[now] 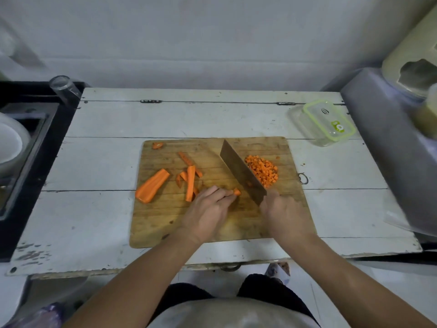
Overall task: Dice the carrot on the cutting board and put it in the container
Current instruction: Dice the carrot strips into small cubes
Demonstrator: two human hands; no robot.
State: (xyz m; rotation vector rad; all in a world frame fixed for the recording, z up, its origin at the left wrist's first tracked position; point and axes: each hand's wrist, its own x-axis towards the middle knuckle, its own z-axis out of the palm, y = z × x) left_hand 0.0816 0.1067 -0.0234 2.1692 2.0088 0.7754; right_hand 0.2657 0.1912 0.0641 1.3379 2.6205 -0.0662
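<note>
A wooden cutting board (212,223) lies in the middle of a white table. My right hand (286,214) grips the handle of a cleaver (241,171), whose blade slants up and left across the board. To the blade's right sits a pile of diced carrot (262,170). My left hand (208,209) pinches the short end of carrot strips (237,192) just left of the blade. A large carrot half (152,185) and several long carrot strips (190,183) lie on the left of the board. A clear container with a green-rimmed lid (328,123) stands at the table's back right.
A carrot end piece (157,145) lies at the board's back left corner. A drinking glass (63,87) stands beyond the table's back left corner, by a dark sink (26,138). A grey metal surface (390,143) with a pale jug (416,58) borders the table's right side.
</note>
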